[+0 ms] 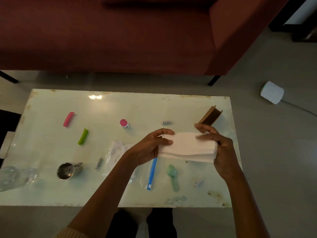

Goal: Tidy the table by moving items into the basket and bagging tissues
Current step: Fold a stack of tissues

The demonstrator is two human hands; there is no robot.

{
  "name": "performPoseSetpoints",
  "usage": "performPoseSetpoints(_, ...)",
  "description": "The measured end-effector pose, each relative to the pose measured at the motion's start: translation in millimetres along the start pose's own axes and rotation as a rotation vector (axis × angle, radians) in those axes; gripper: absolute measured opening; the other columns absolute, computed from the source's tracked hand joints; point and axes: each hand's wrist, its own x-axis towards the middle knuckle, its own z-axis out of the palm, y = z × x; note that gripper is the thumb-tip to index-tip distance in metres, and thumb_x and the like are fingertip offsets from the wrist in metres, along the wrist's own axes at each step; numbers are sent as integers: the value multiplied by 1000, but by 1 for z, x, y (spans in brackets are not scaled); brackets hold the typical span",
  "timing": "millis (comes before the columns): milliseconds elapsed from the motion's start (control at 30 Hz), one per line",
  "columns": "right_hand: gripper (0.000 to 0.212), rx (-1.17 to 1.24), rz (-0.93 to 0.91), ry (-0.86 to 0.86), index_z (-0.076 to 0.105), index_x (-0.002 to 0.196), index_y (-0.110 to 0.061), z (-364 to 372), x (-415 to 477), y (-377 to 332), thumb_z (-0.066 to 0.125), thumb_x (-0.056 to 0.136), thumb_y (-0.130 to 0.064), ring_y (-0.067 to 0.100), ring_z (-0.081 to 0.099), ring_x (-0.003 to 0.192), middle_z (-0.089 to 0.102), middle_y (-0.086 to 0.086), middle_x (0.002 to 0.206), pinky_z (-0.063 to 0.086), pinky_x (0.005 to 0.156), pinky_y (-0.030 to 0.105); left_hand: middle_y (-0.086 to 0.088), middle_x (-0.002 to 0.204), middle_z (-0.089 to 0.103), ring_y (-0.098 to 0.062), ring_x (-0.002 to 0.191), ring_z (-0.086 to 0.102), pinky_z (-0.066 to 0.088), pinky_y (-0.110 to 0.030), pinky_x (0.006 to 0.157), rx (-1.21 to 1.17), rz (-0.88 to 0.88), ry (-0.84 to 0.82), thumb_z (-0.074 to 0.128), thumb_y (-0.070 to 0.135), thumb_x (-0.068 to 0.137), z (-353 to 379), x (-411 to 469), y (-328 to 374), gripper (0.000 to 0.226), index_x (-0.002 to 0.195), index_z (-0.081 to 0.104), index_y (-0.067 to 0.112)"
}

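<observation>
A stack of white tissues (186,146) is held above the right half of the pale table (111,107). My left hand (151,146) grips its left end, thumb and fingers curled round the edge. My right hand (217,143) holds the right end with fingers laid over the top. Under my left forearm lies a clear plastic bag (115,152) with a blue zip strip (152,172). No basket is in view.
On the table lie a pink clip (68,119), a green clip (83,136), a pink-capped bottle (124,123), a steel cup (66,170), a green spoon (173,176), a brown holder (210,115), small batteries and crumpled plastic (13,176). A red sofa (120,35) stands behind.
</observation>
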Motion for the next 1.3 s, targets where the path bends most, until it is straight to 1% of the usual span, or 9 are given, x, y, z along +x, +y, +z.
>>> performPoseSetpoints(100,24,302,174,138,69,101,-23,0,6,5,47,92,-21,24,61,105,67,8,111,57,82,37,2,89,62,-11,72,59,53,-16,54,-23,52,45,54,-7,85,5,6,-2,31,90,62,23)
performPoseSetpoints(167,39,610,327,123,68,106,-22,1,5,12,59,77,-47,29,62,100,69,10,106,57,73,37,1,90,62,-12,74,58,52,-17,55,-111,74,96,54,-6,84,9,12,-5,31,90,63,23)
performPoseSetpoints(233,68,804,373,104,62,116,-19,6,2,22,67,62,-61,33,61,107,68,13,112,52,87,45,2,90,64,-12,74,59,52,-17,54,-219,71,155,54,-4,85,12,20,-9,30,92,63,24)
performPoseSetpoints(333,74,847,403,164,60,112,-19,20,5,33,64,58,-69,31,56,113,68,10,108,40,101,50,2,92,64,-12,74,59,52,-16,50,-340,45,226,53,-2,86,18,35,-14,29,95,61,25)
performPoseSetpoints(467,61,676,452,321,51,127,-18,33,24,31,56,78,-55,28,58,111,64,9,114,47,94,46,-2,93,62,-14,74,58,51,-16,47,-363,72,321,52,-5,86,34,56,-19,29,95,59,22)
performPoseSetpoints(600,5,329,362,598,62,86,-19,23,44,26,65,84,-15,24,61,89,64,2,88,52,74,40,-7,107,61,-18,86,59,55,-24,59,-161,169,404,57,-4,84,52,82,-26,27,91,61,22)
performPoseSetpoints(833,26,-7,316,775,61,108,8,-51,103,24,60,84,-3,32,61,92,64,21,104,54,80,51,-5,120,49,-18,107,50,48,-33,85,0,174,373,53,3,90,80,116,-20,24,106,57,20)
performPoseSetpoints(1000,33,-229,405,719,61,110,9,-87,162,44,63,80,-2,37,64,98,65,20,108,55,78,53,2,97,59,-14,84,57,48,-26,75,-51,131,372,41,-1,93,81,132,-14,29,90,58,21)
performPoseSetpoints(1300,38,-766,375,522,45,120,-2,-87,189,72,63,87,-11,42,60,108,58,23,123,53,86,53,1,102,65,-15,87,62,50,-25,75,-18,102,424,38,-2,92,71,141,-18,30,95,60,19)
